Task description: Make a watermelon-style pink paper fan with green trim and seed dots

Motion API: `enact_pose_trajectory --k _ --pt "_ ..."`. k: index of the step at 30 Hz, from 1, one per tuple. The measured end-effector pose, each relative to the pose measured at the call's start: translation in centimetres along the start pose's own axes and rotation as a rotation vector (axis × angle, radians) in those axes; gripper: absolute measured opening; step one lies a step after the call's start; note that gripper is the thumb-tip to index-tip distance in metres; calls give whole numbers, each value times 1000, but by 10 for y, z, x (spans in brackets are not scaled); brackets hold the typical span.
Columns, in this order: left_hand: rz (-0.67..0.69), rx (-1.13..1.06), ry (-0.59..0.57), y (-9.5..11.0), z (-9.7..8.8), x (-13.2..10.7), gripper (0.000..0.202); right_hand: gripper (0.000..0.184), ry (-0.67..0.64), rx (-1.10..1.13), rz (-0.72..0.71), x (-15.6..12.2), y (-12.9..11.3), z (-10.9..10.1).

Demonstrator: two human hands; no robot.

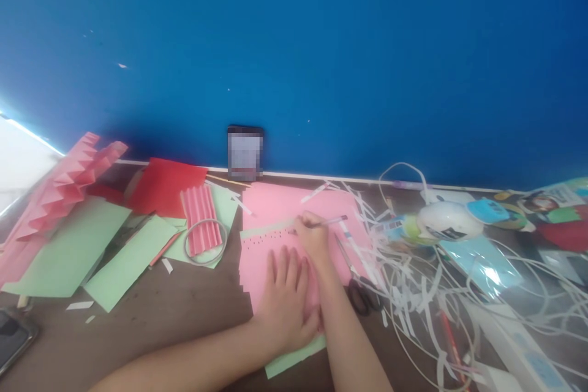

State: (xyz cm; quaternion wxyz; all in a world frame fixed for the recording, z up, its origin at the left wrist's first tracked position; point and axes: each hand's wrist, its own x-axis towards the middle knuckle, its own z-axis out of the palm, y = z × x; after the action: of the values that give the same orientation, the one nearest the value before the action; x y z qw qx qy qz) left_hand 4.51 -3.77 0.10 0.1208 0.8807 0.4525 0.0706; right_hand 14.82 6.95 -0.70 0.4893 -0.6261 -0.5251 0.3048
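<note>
My right hand (312,236) grips a pen (334,220) over pink paper (254,266). My left hand (285,306) lies flat there, fingers slightly spread.

Blue wall (321,61): darker toward 2 o'clock, shadowed low at 9 o'clock
White patch (18,165): overexposed, 9 o'clock
Pink sheet (285,202): soft, evenly lit
Plastic packet (478,260): glare, 4 o'clock
White strips (408,294): blurred, 4 o'clock
Dark-framed device (245,156): pixelated
</note>
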Motion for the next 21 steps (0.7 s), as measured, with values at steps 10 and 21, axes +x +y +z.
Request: enact_pose_trajectory --k 10,21 --pt "-4 27 20 0 0 0 68 27 -63 35 35 -2 3 -2" --pt "0 36 39 0 4 0 68 25 -65 3 35 -2 6 -2"
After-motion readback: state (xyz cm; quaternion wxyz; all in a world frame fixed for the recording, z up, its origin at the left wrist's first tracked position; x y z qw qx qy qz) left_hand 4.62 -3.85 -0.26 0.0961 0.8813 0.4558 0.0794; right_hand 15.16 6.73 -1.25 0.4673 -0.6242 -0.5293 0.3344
